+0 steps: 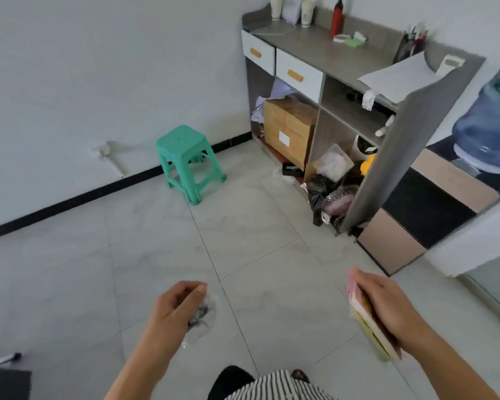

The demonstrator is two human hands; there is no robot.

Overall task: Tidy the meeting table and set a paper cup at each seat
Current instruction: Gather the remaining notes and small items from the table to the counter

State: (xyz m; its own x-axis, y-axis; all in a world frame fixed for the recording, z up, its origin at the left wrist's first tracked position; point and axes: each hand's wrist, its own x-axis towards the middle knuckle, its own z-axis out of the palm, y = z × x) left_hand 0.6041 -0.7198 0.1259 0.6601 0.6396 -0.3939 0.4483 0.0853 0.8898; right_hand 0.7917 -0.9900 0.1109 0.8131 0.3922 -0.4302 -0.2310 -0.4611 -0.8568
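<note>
My left hand (pixel 175 306) is closed around a small clear plastic bag (pixel 204 316) with something dark inside; it is blurred. My right hand (pixel 387 301) grips a thin stack of booklets or cards (pixel 365 319), pink at the top and yellow along the edge. Both hands are held out over the pale tiled floor. No meeting table shows in this view. White cups (pixel 306 10) stand on top of the grey cabinet (pixel 324 50) at the back right.
A green plastic stool (pixel 186 161) stands by the wall. The cabinet's open shelves hold a cardboard box (pixel 289 128) and bags, with a black bag (pixel 319 194) on the floor. A water bottle (pixel 488 125) is at the far right. A grey panel (pixel 393 157) juts out.
</note>
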